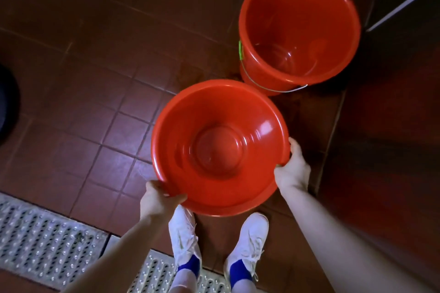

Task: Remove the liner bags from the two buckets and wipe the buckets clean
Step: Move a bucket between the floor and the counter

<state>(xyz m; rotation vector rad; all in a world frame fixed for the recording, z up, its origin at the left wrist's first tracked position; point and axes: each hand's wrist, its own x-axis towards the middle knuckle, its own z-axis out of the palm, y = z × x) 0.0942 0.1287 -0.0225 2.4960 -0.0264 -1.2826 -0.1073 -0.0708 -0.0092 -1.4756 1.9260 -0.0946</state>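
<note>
I hold a red basin-shaped bucket (219, 147) above the tiled floor, its open mouth facing up. My left hand (159, 197) grips its near-left rim and my right hand (291, 169) grips its right rim. The inside looks bare, with no liner bag visible. A second, deeper red bucket (300, 31) stands on the floor beyond it at the upper right. It has a wire handle hanging down its near side with a green grip, and no liner bag shows inside.
Dark red floor tiles (95, 78) spread to the left. A metal drain grate (47, 240) runs along the lower left, passing under my white shoes (183, 233). A dark wall or cabinet face (392, 126) stands at the right. A dark object (7, 102) sits at the left edge.
</note>
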